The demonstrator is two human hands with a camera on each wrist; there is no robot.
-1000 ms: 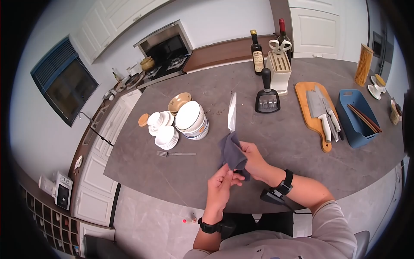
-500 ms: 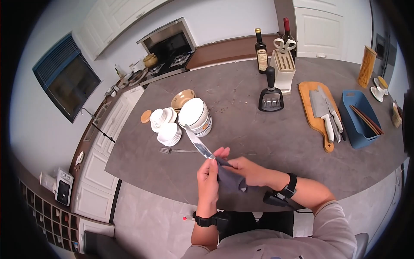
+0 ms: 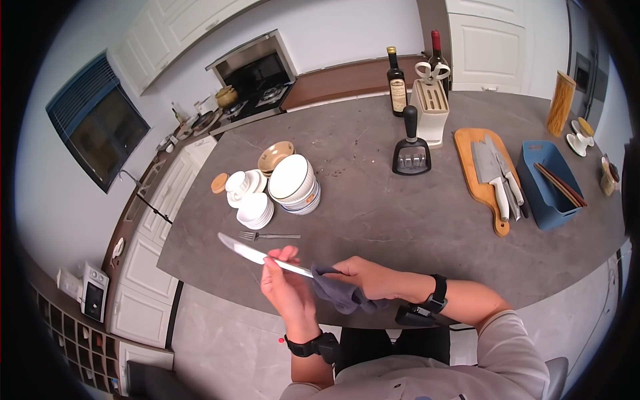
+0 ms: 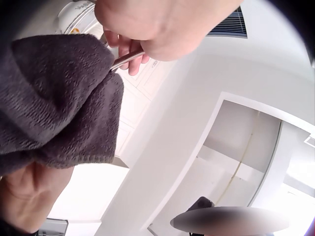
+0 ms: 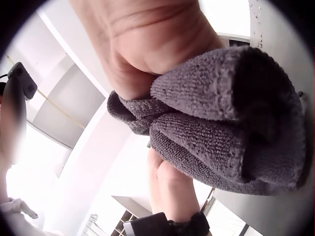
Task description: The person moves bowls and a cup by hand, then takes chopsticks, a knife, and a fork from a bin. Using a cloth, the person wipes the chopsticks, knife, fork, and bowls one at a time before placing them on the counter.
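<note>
Fingers (image 3: pixel 287 254) on knife (image 3: pixel 247 251); tip (image 3: pixel 225 239) leftward, aslant

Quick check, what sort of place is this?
A kitchen, probably a home one: there's a stove, a knife block, and a wooden cutting board with knives lying on it.

From the head camera I'm looking forward and down through a wide lens, the worktop (image 3: pixel 373 207) spreading across the middle and the hands (image 3: pixel 288 293) showing at lower centre. On the left wrist I'm peering upward from very near, with the dark cloth (image 4: pixel 59 93) filling the frame's left. On the right wrist I'm facing upward just as closely, seeing that shared cloth right of centre.
</note>
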